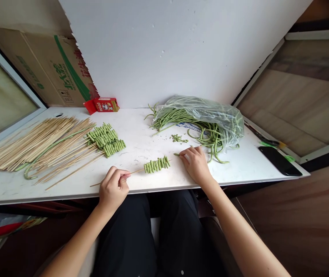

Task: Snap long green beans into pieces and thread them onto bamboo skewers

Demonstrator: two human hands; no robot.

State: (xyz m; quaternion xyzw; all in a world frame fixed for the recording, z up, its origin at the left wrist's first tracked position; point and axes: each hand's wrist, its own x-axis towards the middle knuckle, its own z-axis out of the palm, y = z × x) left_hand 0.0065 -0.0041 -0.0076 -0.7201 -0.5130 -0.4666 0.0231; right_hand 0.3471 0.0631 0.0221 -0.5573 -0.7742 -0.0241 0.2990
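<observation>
At far left, on the white table (137, 132), you have one spread of bare skewers (34, 144), with one long bean (50, 147) lying across them. Next, one red box (106, 104), standing at the back; in front of it, a cluster of loaded skewers (106, 139), their green segments packed side by side at the right-hand ends. Then your left hand (114, 185), thumb and fingers pinching one skewer (137, 171) that slants up to the right, its blunt length running out behind your grip. On that skewer, near the tip, one row of bean segments (157, 164), set crosswise, with a short bare point showing beyond. Right of centre, one small heap of green scraps (179, 138). Below it, your right hand (193, 161), fingers curled low over the table beside one short bean piece (176, 154); whether they grip it or merely touch it, you cannot tell from here. Behind, one clear bag (230, 115) of long beans (176, 115), spilling out leftward and forward. At far right, one black phone (279, 161), lying flat. Step in hand, by judgement: threading segments. The next move seems to call for a secure pinch on the short piece, bringing it squarely to the bare point, with your left hand keeping the skewer steady.
</observation>
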